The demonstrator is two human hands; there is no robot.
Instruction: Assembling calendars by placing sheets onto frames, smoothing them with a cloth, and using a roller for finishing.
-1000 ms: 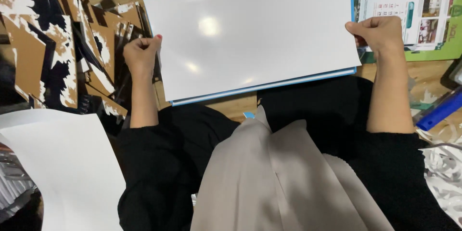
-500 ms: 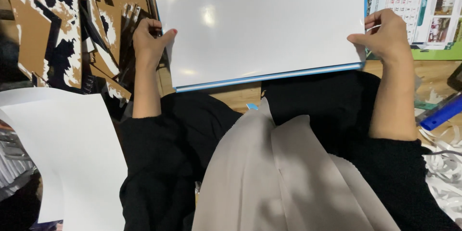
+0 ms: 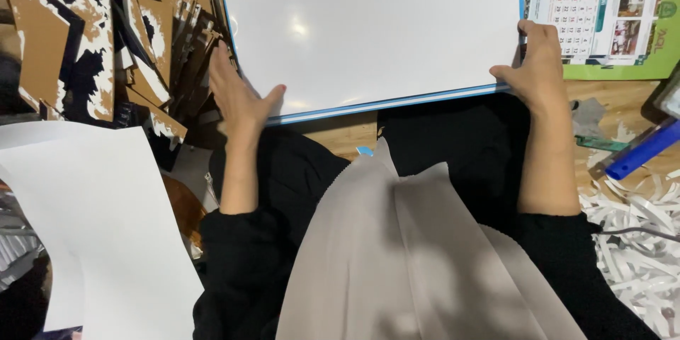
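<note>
Right now your right hand [image 3: 540,64] pinches the near right corner of the glossy white board [image 3: 372,28], thumb on top and fingers tucked behind the edge, which keeps that side steady. Your left hand [image 3: 237,95] lies spread, palm flat against the near left corner, fingers fanned along the left edge rather than closed on it, so it seems to brace more than grip. The board sits flat across the far middle of the scene, its blue-trimmed near edge just above your lap.

To the left, a heap of brown printed cardboard pieces [image 3: 85,49] crowds close to the board's left edge, leaving little room there. A large white sheet [image 3: 92,219] lies near left. At far right a calendar [image 3: 602,7] touches or slips under the board's corner; you cannot tell which. Shredded paper strips [image 3: 637,241] and a blue-handled tool [image 3: 641,150] fill the near right.
</note>
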